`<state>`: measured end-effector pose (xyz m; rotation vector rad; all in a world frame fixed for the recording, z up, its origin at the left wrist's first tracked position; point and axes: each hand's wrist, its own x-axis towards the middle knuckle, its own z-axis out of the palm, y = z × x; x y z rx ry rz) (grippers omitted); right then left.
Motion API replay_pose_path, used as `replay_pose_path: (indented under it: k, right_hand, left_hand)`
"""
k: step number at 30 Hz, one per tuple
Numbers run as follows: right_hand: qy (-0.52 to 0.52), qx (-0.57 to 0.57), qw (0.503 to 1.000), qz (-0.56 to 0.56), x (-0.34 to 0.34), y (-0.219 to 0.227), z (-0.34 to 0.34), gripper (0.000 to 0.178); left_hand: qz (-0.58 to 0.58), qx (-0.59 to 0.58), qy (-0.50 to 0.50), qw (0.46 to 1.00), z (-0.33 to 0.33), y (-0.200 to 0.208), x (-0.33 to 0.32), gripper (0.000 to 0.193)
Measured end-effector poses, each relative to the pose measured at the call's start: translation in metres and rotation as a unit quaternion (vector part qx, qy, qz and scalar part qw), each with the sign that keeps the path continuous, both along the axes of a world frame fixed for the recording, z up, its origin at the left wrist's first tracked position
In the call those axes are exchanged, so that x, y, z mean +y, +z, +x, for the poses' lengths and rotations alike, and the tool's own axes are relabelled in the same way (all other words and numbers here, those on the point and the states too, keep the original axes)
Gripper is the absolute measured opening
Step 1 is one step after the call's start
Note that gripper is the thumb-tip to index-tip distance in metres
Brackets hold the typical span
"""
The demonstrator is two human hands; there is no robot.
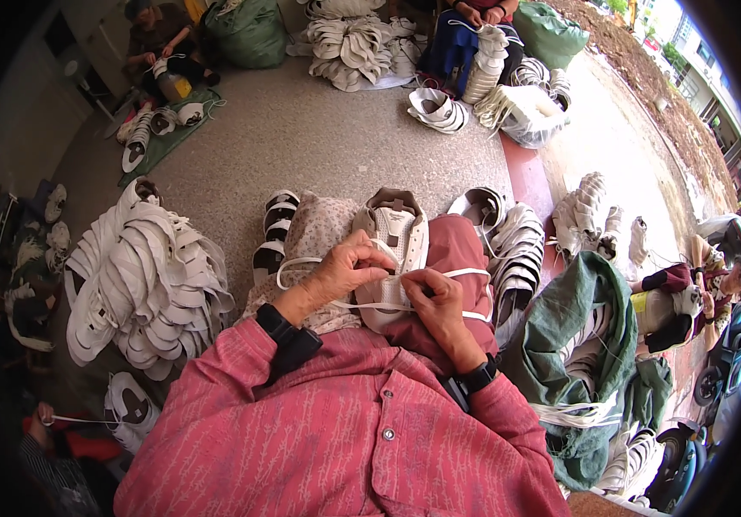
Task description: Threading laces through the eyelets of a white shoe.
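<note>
A white and beige shoe upper (393, 228) with a brown lining lies across my lap, its toe toward me. My left hand (349, 269) is closed in a pinch over the eyelets on its left side, holding a white shoelace (370, 305). Close by on the right, my right hand (439, 308) pinches the lace too, fingertips near the middle of the shoe. Loose lace loops out left of my left hand and right over my knee. The exact lace ends between my fingertips are too small to make out.
Big stacks of nested shoe uppers stand left (142, 276) and right (521, 250) of my knees. A green sack (577, 319) with more uppers and a lace bundle is at the right. Other people with uppers sit at the far side, the right and the lower left.
</note>
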<state>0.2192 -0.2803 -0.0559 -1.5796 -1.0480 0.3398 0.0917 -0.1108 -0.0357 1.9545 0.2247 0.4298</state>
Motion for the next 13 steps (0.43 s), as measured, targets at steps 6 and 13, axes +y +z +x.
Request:
replay_pose_path:
  k: [6, 13]
  right_hand:
    - [0.023, 0.006, 1.000, -0.007, 0.0004, 0.0021, 0.0010, 0.005]
    - [0.061, 0.002, 0.998, 0.006, 0.0026, 0.0022, 0.0035, 0.009]
  left_hand:
    - [0.006, 0.004, 0.000, 1.000, -0.0011, -0.0001, 0.0007, 0.016]
    - [0.015, 0.017, 0.001, 1.000, -0.0022, -0.0037, 0.0029, 0.016]
